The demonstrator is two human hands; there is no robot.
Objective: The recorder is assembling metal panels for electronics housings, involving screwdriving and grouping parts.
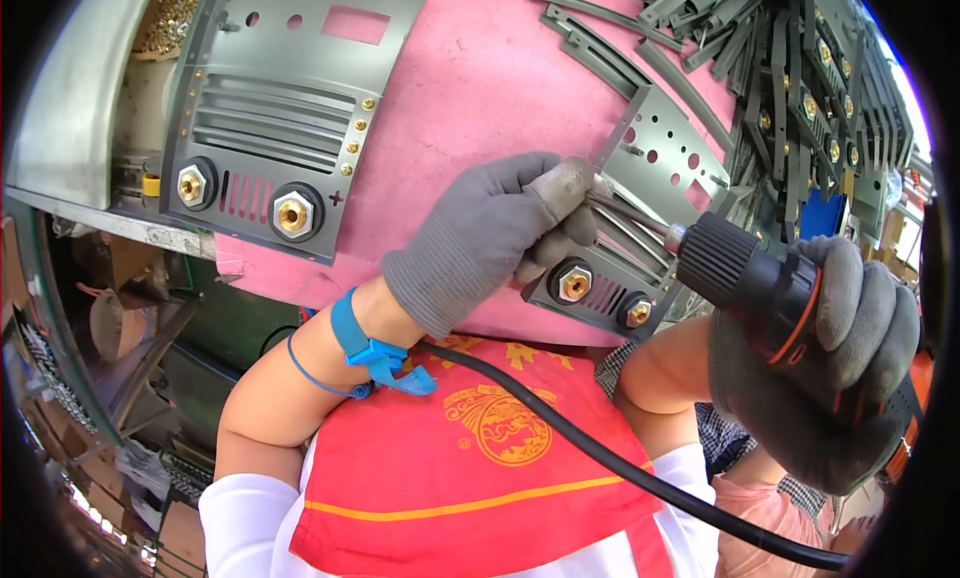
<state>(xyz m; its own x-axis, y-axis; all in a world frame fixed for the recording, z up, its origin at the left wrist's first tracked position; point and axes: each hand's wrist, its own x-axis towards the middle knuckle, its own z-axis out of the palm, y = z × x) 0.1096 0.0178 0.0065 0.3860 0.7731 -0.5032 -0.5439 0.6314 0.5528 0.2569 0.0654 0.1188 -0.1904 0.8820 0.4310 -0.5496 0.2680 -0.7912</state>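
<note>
My right hand (845, 348), in a grey glove, grips a black power screwdriver (735, 268) with an orange ring, its bit pointing left. At the bit's tip, my gloved left hand (510, 213) is closed in a pinch. What lies between its fingertips is too small and covered to make out. Beneath the bit is a grey metal panel (660, 138) with round holes, slots and two brass-centred sockets (574, 284) near its lower edge. Farther left, a similar grey panel (275, 93) lies on the pink work surface (450, 78), with small brass fittings beside its slots.
Loose grey metal strips (600, 58) are heaped at the back right. Several panels with brass fittings (810, 108) stand stacked at the far right. A tray of small brass parts (172, 16) sits at the back left. A black cable (560, 423) crosses my red apron (400, 468).
</note>
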